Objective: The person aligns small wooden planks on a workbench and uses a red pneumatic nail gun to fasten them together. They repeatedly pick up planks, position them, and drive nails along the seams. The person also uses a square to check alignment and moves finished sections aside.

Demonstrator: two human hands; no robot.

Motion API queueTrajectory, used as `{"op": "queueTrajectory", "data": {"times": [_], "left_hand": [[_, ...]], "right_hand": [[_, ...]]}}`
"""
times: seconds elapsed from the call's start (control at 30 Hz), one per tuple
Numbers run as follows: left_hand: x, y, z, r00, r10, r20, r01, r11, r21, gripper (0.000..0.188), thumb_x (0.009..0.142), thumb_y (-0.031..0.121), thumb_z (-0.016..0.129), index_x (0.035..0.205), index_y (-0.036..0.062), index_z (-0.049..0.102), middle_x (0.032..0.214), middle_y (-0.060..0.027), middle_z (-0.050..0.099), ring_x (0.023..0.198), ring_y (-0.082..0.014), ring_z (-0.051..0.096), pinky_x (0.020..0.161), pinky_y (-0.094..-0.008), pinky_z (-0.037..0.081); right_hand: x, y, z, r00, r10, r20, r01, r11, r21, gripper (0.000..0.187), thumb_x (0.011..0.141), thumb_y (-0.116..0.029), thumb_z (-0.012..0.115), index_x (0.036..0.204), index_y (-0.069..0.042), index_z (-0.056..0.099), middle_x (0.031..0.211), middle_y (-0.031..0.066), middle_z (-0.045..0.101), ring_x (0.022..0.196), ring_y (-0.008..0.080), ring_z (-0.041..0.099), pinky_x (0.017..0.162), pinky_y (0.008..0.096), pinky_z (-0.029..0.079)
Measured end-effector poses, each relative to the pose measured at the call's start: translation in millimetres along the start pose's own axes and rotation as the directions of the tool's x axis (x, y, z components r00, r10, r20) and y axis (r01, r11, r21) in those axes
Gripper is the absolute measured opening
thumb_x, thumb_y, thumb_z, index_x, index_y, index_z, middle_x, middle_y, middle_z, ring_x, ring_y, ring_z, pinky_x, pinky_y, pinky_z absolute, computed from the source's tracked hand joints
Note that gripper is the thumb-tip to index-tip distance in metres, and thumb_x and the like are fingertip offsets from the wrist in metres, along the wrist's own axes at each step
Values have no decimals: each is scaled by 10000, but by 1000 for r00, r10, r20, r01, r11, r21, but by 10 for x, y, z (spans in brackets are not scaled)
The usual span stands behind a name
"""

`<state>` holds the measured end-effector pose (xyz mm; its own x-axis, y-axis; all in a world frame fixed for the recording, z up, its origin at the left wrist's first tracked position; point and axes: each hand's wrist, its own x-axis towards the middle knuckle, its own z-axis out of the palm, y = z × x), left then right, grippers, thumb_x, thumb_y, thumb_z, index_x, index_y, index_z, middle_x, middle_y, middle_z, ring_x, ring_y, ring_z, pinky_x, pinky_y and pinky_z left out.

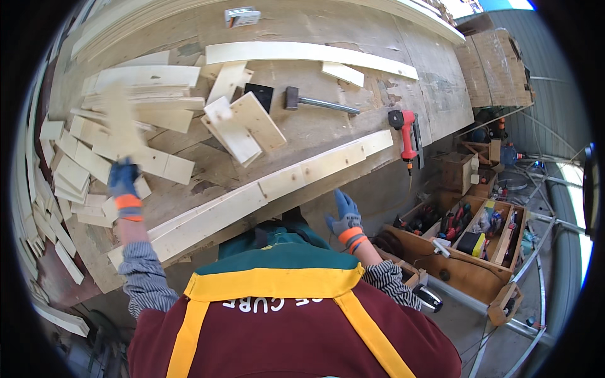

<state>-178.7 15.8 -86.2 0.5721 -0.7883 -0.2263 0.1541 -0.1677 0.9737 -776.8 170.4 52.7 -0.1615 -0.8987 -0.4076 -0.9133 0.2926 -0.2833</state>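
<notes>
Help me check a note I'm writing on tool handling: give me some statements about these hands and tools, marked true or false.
1. The left hand is gloved. True.
2. The hammer lies left of the nail gun. True.
3. The left hand grips the hammer. False: it holds a pale board, blurred.
4. The right hand is open and empty. True.
5. The nail gun sits in a crate. False: it lies at the edge of the table.
6. The glove cuffs are green. False: they are mainly orange.
</notes>
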Motion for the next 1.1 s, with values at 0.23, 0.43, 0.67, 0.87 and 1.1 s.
{"op": "queueTrajectory", "data": {"times": [0.23, 0.43, 0.67, 0.87, 1.1], "left_hand": [[-2306, -188, 2926, 567, -240, 788, 29, 962, 272, 245, 863, 66, 742, 1067, 70, 606, 864, -20, 650, 746, -109, 614, 663, -270, 538], [-3389, -427, 4775, 448, -385, 807, -67, 886, 459, 248, 872, 144, 754, 1044, 23, 624, 879, -16, 642, 783, -86, 583, 710, -248, 522], [-3619, -745, 5686, 657, -134, 742, -680, 320, 660, 809, 736, 543, 773, 1351, 84, 515, 1278, -116, 581, 1181, -270, 549, 1017, -425, 416], [-3799, -762, 5710, 725, -328, 606, -672, -138, 728, 1142, 616, 738, 725, 1503, 138, 329, 1481, -91, 416, 1393, -278, 358, 1152, -490, 228], [-3687, -1001, 5771, 639, -235, 732, -749, 28, 662, 1062, 601, 678, 766, 1441, 134, 408, 1402, -92, 491, 1318, -280, 431, 1123, -462, 280]], "right_hand": [[851, 192, -998, 757, -620, -208, 556, 778, -293, 849, 685, -285, 773, 1451, -154, 431, 1456, 135, 437, 1318, 344, 434, 1120, 511, 326], [1927, 1836, -1126, 615, -764, -196, 549, 593, -589, 798, 637, -271, 783, 1379, -197, 498, 1345, 81, 470, 1262, 313, 440, 1106, 570, 316], [3066, 2771, -1236, 724, -688, 46, 653, 663, -366, 850, 579, -341, 838, 1351, -215, 506, 1210, 46, 512, 1196, 292, 462, 1112, 541, 294], [3313, 2871, -1230, 718, -666, 202, 696, 683, -221, 841, 603, -359, 848, 1359, -237, 501, 1219, 54, 522, 1197, 293, 464, 1122, 541, 269], [3301, 2792, -1202, 709, -663, 238, 705, 670, -233, 840, 620, -338, 837, 1379, -233, 492, 1246, 60, 524, 1224, 287, 465, 1133, 538, 258]]}}
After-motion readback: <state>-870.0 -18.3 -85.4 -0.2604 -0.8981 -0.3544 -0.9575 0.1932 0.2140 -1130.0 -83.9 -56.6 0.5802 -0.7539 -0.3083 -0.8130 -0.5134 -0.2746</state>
